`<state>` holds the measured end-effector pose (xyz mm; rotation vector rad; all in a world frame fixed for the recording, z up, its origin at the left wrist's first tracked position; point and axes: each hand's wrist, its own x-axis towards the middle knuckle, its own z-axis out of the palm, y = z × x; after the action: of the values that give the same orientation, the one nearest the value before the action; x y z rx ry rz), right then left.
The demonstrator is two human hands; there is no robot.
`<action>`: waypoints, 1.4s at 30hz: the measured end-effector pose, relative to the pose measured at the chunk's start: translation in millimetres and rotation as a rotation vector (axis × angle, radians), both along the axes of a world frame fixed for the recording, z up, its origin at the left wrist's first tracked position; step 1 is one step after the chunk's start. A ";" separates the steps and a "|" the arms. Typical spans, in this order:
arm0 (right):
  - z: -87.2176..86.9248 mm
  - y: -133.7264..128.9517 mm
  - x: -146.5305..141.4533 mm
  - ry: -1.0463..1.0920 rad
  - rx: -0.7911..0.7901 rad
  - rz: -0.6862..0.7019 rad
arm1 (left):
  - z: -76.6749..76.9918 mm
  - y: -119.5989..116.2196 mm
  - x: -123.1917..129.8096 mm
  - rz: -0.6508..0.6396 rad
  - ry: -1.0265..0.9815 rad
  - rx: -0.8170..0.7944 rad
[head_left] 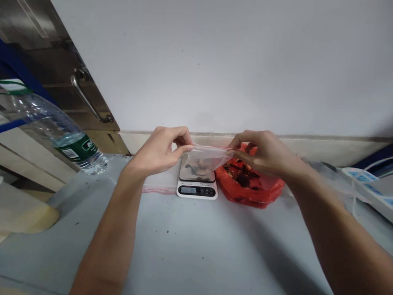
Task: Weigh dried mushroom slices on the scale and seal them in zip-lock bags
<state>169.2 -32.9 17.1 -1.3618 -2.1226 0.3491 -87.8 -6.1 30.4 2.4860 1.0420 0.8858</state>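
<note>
A small clear zip bag (210, 157) with a red seal line is stretched between my two hands, over a white digital scale (197, 196) with a lit display. Greyish-brown pieces show in or through the bag. The thumb and fingers of my left hand (162, 151) pinch the bag's left top corner. At its right top corner, my right hand (264, 153) pinches the edge. Just right of the scale sits an open red plastic bag (254, 196) holding dark, dried-looking pieces, partly behind my right hand. More clear zip bags (161, 184) lie flat left of the scale.
A water bottle (73, 143) with a green label leans at the left, near a pale container (27, 213). A metal door handle (89, 98) is behind it. At the right are clear plastic and a white device (368, 188) with blue keys. A white wall rises behind the grey tabletop (184, 246).
</note>
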 end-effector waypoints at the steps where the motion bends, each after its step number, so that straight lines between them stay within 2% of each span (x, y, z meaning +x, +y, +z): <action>1: -0.4 -1.0 2.8 -0.009 -0.003 -0.011 | 0.2 -0.8 1.2 -0.005 0.010 0.003; 14: -5.3 -13.5 50.0 -0.023 -0.048 -0.067 | 8.4 -6.1 39.9 -0.056 0.102 0.016; 18: -10.1 -17.6 58.4 0.024 -0.069 -0.009 | 17.2 -4.4 53.8 -0.080 0.127 0.086; 22: -6.2 -21.8 61.5 0.052 -0.122 0.128 | 27.1 -5.1 91.2 -0.191 0.185 0.258; 25: 0.3 -26.6 70.2 0.106 -0.173 0.122 | 27.9 -9.8 128.0 -0.229 0.147 0.384; 27: 3.7 -32.2 84.3 0.183 -0.149 0.036 | 23.5 -12.7 146.2 -0.144 0.041 0.445; 29: 3.9 -40.2 104.9 0.261 0.002 -0.144 | 14.1 -13.0 155.7 -0.091 -0.062 0.482; 31: -2.2 -49.3 128.9 0.258 0.222 -0.373 | -0.7 -10.0 158.2 -0.127 -0.103 0.475; 33: -16.9 -57.8 151.5 0.099 0.347 -0.481 | -19.5 -5.5 158.0 -0.237 -0.043 0.393; 35: -38.9 -64.4 169.1 -0.149 0.272 -0.455 | -38.8 -2.2 158.3 -0.284 0.073 0.291; 38: -71.7 -70.4 183.0 -0.360 0.013 -0.195 | -59.1 -2.5 159.8 -0.293 0.211 0.170; 40: -81.8 -72.3 185.0 -0.394 -0.073 -0.133 | -63.1 -4.5 158.5 -0.279 0.258 0.108; 42: -78.0 -72.6 181.7 -0.384 -0.105 -0.163 | -60.5 -5.7 152.7 -0.232 0.294 0.059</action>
<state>350.9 -105.5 -60.9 -1.7665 -2.2993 0.1417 64.9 -11.7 -30.0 2.7748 0.7949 0.5000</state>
